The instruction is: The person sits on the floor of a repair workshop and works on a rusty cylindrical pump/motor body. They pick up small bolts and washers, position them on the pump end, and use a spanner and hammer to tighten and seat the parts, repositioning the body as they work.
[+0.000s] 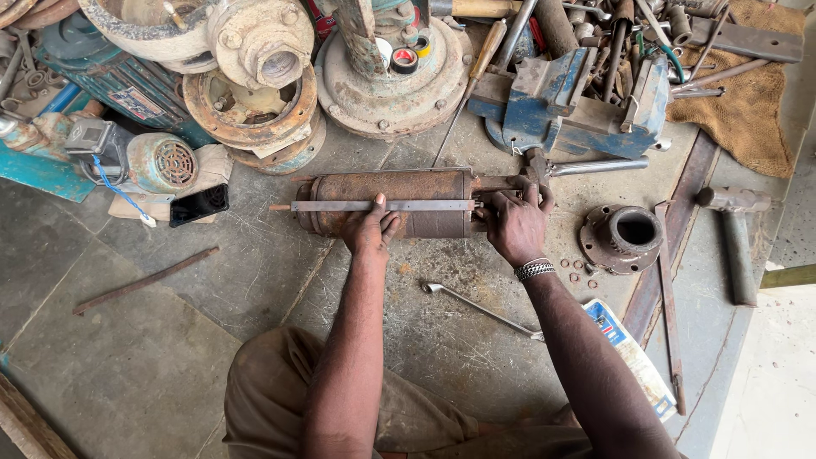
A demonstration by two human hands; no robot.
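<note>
A rusty brown metal cylinder [408,189] lies on its side on the stone floor, its right end toward a blue bench vise [578,106]. A flat grey metal strip [331,206] lies lengthwise along the cylinder's front. My left hand [369,229] presses on that strip near its middle. My right hand [515,223], with a beaded wristband, grips the cylinder's right end at the shaft. My forearms and knees fill the lower part of the view.
A flanged rusty collar [621,236] and small loose washers [578,270] lie right of the cylinder. A bent spanner [476,306], a hammer [736,242], a long flat bar [668,306], a thin rod [144,280], a black phone [199,204] and old pump housings [255,76] surround the spot.
</note>
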